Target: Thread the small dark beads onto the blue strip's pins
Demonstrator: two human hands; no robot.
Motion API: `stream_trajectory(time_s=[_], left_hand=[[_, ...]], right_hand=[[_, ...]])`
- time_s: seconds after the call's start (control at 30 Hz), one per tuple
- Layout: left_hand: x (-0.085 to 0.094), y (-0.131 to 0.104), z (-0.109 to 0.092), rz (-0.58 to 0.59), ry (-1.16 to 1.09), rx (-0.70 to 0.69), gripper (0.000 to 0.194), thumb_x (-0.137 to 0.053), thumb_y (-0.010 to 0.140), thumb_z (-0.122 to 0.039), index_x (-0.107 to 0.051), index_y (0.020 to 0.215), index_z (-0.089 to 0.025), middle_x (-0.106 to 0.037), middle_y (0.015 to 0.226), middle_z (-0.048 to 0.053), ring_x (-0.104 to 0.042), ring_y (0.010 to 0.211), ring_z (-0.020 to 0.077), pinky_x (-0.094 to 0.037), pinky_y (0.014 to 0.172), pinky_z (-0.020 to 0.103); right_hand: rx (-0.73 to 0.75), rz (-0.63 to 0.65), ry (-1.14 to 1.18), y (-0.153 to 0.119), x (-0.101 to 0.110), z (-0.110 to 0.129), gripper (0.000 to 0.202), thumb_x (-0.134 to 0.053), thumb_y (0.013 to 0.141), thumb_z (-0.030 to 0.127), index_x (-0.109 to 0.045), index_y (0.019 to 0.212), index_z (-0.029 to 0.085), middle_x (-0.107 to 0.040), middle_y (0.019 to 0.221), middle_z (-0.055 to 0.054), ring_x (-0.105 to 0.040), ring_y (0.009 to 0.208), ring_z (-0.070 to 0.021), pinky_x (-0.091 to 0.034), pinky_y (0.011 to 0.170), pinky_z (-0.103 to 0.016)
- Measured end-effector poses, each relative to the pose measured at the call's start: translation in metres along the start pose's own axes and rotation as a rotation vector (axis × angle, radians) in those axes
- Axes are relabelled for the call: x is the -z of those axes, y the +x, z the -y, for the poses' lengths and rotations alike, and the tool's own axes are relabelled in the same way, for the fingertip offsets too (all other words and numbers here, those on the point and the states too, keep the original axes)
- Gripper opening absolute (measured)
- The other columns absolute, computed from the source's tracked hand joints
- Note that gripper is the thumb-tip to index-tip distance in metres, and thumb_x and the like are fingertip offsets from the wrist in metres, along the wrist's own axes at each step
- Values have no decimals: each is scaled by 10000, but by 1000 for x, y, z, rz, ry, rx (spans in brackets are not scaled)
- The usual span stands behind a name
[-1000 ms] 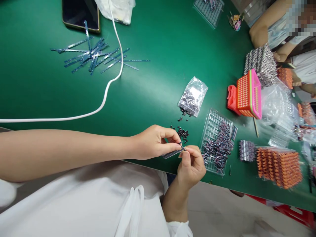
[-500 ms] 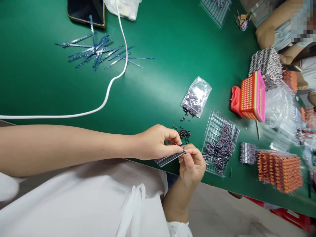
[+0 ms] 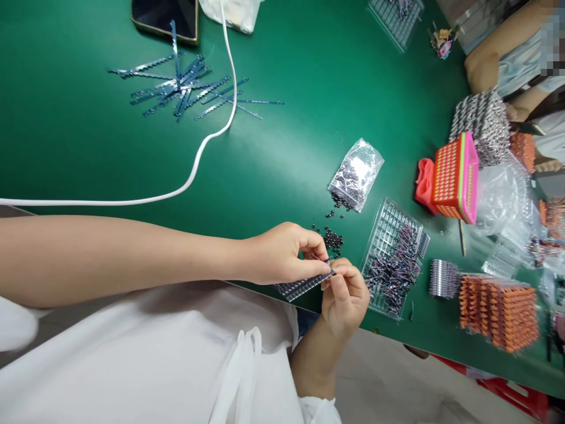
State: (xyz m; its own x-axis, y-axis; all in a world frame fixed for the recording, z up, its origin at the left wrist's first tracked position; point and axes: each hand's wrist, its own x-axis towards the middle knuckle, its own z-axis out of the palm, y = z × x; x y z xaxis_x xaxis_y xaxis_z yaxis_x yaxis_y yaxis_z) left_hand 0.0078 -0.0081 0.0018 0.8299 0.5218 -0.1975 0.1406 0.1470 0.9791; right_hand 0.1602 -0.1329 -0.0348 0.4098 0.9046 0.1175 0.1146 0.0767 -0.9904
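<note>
A small dark piece (image 3: 332, 272) is being pinched at the fingertips of both the left hand (image 3: 280, 253) and the right hand (image 3: 346, 300), near the edge of the green table (image 3: 286, 171). A ribbed dark strip (image 3: 303, 288) is being partly covered by the left hand; whether it is being gripped cannot be told. Beyond, loose dark beads (image 3: 333, 240) are lying near a clear bag (image 3: 356, 175), while thin wired pieces (image 3: 392, 265) are being held in a clear tray (image 3: 383, 221).

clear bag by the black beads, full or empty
Partly full: dark pieces show through the clear bag, mainly toward its lower end.
</note>
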Motion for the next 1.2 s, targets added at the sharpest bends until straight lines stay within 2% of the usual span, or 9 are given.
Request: stream_trajectory(time_s=[0.5, 0.7, 0.87, 1.2], left_hand=[[0, 1, 0, -9, -16, 12, 161, -666, 808, -315, -683, 783, -157, -696, 738, -7, -557, 615, 97, -437, 618, 214], [0, 0, 0, -4, -25, 25, 174, -669, 812, -328, -684, 796, -155, -696, 758, -6, -516, 577, 83, -419, 594, 213], [0, 1, -1, 1, -23, 24, 173, -667, 815, -324, -683, 797, -153, -690, 747, -8, -498, 560, 76, -405, 569, 206], [1, 0, -3, 6, 4, 29, 178, -655, 818, -325, -681, 798, -151, -692, 745, -10, -537, 597, 83, -416, 588, 198]], right_hand=[[22, -9, -64, 1, 0, 1, 138, -575, 890, 313, -584, 812, 199, -493, 695, 18, -505, 568, -104, -358, 467, -218], [23, -11, 35, 0, -1, 1, 77, -612, 880, 257, -636, 834, 199, -532, 714, 14, -523, 579, -97, -363, 459, -201], [21, -20, 27, 0, -1, 0, 80, -617, 877, 263, -639, 832, 201, -536, 707, 15, -521, 569, -98, -359, 453, -204], [-28, -18, 112, 0, -1, 1, 61, -640, 873, 243, -682, 837, 216, -545, 716, 14, -518, 587, -95, -364, 469, -200]])
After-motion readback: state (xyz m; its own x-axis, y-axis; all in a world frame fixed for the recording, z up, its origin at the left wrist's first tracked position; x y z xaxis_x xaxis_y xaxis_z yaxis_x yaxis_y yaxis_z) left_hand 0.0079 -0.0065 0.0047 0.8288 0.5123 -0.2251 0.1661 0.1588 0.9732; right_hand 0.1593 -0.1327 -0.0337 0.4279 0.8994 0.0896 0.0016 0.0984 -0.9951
